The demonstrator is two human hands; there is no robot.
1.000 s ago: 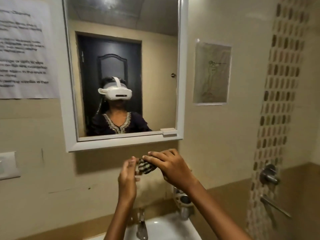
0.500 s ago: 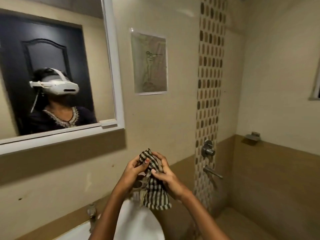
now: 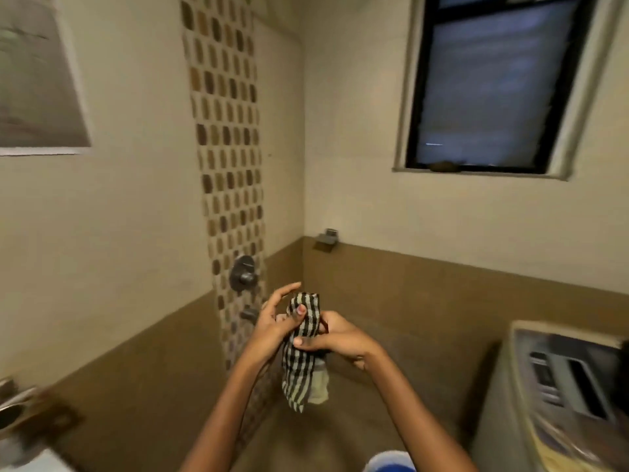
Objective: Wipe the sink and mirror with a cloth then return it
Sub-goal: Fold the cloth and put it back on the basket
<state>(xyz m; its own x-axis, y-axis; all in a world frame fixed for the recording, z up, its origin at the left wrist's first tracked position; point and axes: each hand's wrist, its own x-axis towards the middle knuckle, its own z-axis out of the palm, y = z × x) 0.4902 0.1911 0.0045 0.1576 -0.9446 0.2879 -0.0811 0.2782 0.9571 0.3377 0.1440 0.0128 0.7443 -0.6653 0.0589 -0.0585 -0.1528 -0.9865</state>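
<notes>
A black-and-white striped cloth (image 3: 301, 362) hangs bunched between both hands in front of me. My left hand (image 3: 275, 321) pinches its upper part, thumb pressed on the fabric and fingers spread. My right hand (image 3: 335, 338) grips the cloth from the right side, just below the top. The lower end dangles free. Only a white corner of the sink (image 3: 41, 463) shows at the bottom left. The mirror is out of view.
A shower valve (image 3: 243, 272) and spout (image 3: 249, 314) sit on the mosaic tile strip behind my hands. A dark window (image 3: 490, 83) is on the right wall. A washing machine (image 3: 558, 386) stands at the right, and a blue-and-white bucket (image 3: 391, 463) is below.
My view has swung right, away from the mirror and sink toward the shower corner and window. Both hands keep hold of the cloth, which now hangs lower.
</notes>
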